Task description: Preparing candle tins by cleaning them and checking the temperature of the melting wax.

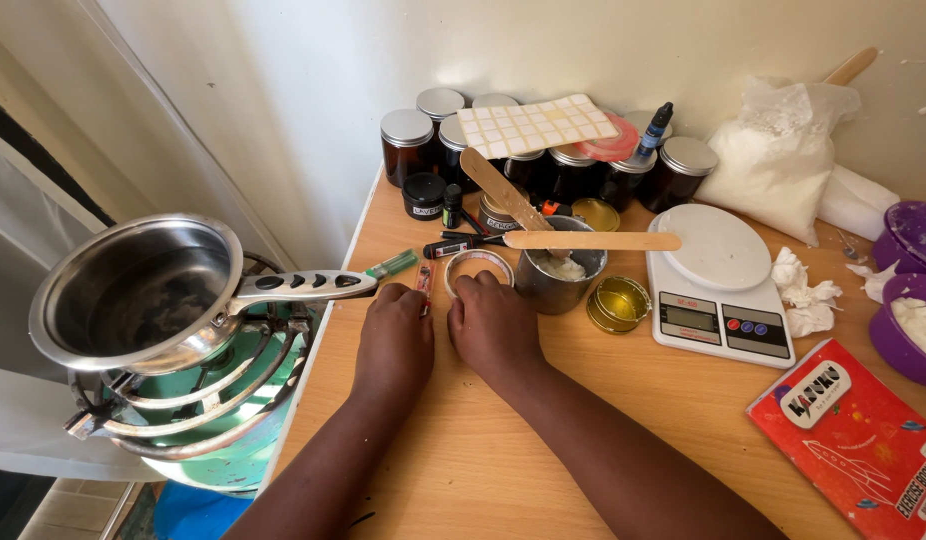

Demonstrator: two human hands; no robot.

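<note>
Both my hands rest close together on the wooden table [463,440]. My left hand [395,335] has its fingertips at a small red lighter-like item [424,280]. My right hand [493,325] touches the near rim of a small round tin [478,265] with pale contents. Just right of the tin stands a metal cup [553,280] holding white wax, with two flat wooden sticks [593,241] laid across and in it. A green lighter [393,264] lies by the table's left edge.
A steel saucepan [133,290] sits on a gas burner left of the table. Dark jars with silver lids [408,145], a white sticker sheet [538,125], a white kitchen scale [718,285], gold lids [618,303], a bag of white flakes [773,155], purple bowls [908,320], a red exercise book [863,435].
</note>
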